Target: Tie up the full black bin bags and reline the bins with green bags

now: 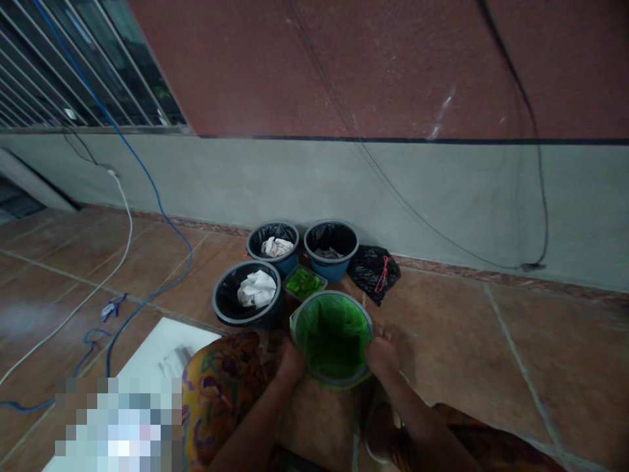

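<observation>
A round bin lined with a green plastic bag (332, 337) stands on the tiled floor right in front of me. My left hand (289, 360) grips its near left rim, fingers closed on the edge of the liner. On the opposite side, my right hand (381, 354) clasps the right rim in the same way. Behind it are three bins lined with black bags: a dark one holding white crumpled cloth or paper (247, 294), a blue one with white scraps (273, 246) and another blue one (331, 248).
A small tray of green items (304, 282) sits between the bins. A tied black bag (375, 270) lies at the right by the wall. Blue (162, 210) and white (125, 236) cables trail over the floor at left. A white sheet (162, 351) lies near my knee.
</observation>
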Demonstrator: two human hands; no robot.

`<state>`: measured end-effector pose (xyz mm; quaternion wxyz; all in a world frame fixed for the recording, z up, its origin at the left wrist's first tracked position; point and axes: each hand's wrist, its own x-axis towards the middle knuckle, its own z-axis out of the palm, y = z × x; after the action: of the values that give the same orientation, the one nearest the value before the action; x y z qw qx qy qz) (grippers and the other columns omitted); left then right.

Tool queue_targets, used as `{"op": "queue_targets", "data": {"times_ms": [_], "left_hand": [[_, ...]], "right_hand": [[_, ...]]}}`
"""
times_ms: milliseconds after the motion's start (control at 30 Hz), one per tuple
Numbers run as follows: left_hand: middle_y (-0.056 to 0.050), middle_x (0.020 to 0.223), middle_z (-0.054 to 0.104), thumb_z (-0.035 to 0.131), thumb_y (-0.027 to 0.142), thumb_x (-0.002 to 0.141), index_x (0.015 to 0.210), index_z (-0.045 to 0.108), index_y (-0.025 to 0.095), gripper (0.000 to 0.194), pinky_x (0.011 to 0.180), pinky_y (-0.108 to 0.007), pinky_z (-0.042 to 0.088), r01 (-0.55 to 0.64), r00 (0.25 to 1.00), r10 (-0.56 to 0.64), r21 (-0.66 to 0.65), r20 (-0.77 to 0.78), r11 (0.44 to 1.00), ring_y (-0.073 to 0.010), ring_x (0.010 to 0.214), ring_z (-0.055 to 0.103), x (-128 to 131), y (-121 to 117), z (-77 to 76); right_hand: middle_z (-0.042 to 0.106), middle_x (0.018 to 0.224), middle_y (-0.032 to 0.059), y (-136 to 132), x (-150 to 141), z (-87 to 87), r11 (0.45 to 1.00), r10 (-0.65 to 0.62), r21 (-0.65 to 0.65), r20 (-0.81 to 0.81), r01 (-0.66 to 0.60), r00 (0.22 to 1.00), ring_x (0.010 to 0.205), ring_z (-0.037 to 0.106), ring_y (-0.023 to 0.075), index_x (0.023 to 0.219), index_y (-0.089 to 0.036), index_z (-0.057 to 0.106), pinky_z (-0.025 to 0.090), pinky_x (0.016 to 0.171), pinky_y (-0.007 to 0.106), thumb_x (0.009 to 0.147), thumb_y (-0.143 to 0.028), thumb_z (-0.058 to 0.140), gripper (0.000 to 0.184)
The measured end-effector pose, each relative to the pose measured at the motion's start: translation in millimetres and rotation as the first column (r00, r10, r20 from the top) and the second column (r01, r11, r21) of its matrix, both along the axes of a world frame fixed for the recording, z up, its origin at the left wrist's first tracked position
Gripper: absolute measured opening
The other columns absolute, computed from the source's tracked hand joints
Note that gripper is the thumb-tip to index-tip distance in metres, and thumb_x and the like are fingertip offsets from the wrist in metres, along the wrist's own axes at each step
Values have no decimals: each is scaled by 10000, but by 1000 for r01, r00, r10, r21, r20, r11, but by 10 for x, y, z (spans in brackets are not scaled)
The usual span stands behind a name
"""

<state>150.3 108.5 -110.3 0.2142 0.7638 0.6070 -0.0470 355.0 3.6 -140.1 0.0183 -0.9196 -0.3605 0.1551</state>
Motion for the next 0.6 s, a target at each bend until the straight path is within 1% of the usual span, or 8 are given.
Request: {"op": "queue_targets", "data": {"times_ms": [67,133,200,267,333,400,500,600], "left_hand": [[-206,1321,583,525,203,890,1386,453,105,511,985,-350,474,-4,1000,4,52,4,999,-269,1211,577,61,75,39],[-231,1470,437,505,203,879,1466,329,55,630,1070,-394,410,55,998,-57,127,15,990,-292,1336,460,162,159,55],[-209,1543,339,499,215,873,1501,274,70,682,1107,-449,363,170,985,-173,168,5,971,-308,1406,357,272,244,36],[-175,1566,316,493,214,869,1515,265,107,693,1120,-468,343,265,964,-264,155,-25,952,-303,1436,305,359,318,-15],[-156,1573,310,484,201,866,1522,261,124,697,1132,-457,328,323,946,-318,130,-54,937,-290,1450,279,407,375,-84],[-155,1579,296,465,179,861,1527,251,111,702,1135,-451,324,338,940,-331,111,-79,935,-289,1451,277,419,409,-154],[-163,1587,271,430,148,854,1529,235,71,706,1134,-443,326,337,940,-329,100,-88,936,-291,1446,284,413,432,-234],[-177,1576,292,416,133,845,1514,266,36,692,1142,-416,315,344,939,-337,114,-76,932,-293,1437,301,413,447,-282]], "right_hand": [[508,1395,217,50,-13,29,998,33,59,58,-36,998,1213,535,298,1432,-55,431,424,982,360,881,-178,452,564],[411,1492,189,114,-24,54,990,89,106,71,-97,993,1290,454,304,1498,-85,322,397,1021,390,894,-208,435,626],[338,1551,150,176,-27,49,984,122,125,60,-129,991,1336,396,306,1522,-117,271,388,1030,418,901,-225,423,648],[301,1575,131,218,-25,4,980,142,136,52,-148,989,1375,345,302,1525,-117,256,370,1048,425,900,-224,420,655],[302,1574,131,237,-19,-69,975,159,151,48,-165,986,1399,315,288,1523,-102,256,351,1068,408,893,-205,419,658],[334,1556,141,240,-12,-141,971,166,166,39,-170,985,1403,317,276,1517,-92,268,347,1073,388,883,-184,419,658],[386,1520,160,237,3,-207,971,160,176,27,-162,987,1362,388,277,1513,-90,280,355,1069,381,866,-153,421,665],[412,1495,198,238,22,-230,963,184,193,35,-187,982,1327,426,297,1510,-64,284,364,1060,390,842,-116,425,685]]}}
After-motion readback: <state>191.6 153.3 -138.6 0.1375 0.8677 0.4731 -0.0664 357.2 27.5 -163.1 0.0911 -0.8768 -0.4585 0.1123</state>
